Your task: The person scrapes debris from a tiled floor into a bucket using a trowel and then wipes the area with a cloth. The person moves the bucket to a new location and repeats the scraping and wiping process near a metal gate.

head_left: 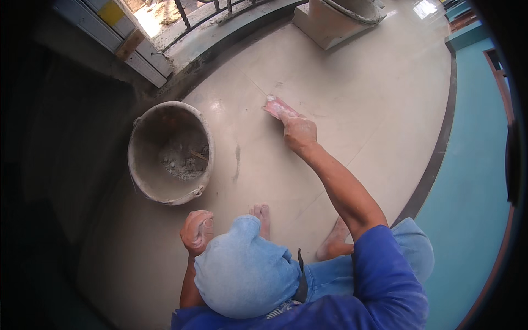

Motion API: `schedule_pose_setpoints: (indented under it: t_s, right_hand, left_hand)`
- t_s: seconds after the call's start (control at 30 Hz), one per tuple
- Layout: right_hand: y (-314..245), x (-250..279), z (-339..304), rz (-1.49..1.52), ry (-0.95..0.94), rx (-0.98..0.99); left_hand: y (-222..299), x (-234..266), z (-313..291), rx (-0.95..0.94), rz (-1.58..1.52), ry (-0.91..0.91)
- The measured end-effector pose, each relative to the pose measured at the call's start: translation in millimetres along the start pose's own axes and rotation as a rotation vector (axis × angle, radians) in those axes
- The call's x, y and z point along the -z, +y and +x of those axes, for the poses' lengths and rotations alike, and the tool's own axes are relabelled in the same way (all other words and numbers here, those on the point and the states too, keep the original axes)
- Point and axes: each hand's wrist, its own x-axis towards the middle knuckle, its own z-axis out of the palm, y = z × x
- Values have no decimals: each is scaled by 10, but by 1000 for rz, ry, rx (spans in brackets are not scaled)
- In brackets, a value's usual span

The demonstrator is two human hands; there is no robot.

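Observation:
My right hand [300, 132] reaches forward over the pale tiled floor [264, 165], its fingers wrapped round one end of a flat pink piece [280, 106] smeared with whitish dust. Whether that piece is a scraper or a pad, I cannot tell. It is held low, at or just above the floor. Beside my raised knee, my left hand [197, 231] is closed with curled fingers, and whatever may be inside is hidden. Nearest to it is a bucket [144, 165], dirty and standing upright with grey rubble [184, 162] in the bottom.
A second container [335, 22] with a dusty rim stands at the far right of the floor. Metal railings [214, 11] and a sill run along the far left. White panels [118, 41] lean there. A turquoise wall [467, 148] with a dark skirting bounds the right side.

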Motion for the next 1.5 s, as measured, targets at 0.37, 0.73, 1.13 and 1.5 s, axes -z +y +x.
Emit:
schedule_pose_setpoints:
  t_s: [0.37,0.73,1.13,1.5]
  right_hand:
    - [-56,151,-96,685,-86,9]
    - [-399,-809,-807,1127,-316,-138]
    - [-620,558,-870,1589,-437,-157]
    - [-948,1101,-285,1357,-353,-30]
  left_hand:
    - [-905,-1085,-138,195,520,-83]
    - [-974,-1532,517,167,416,-53]
    - [181,-1316,1228,-61,271,14]
    - [257,-219,1396,132,452,26]
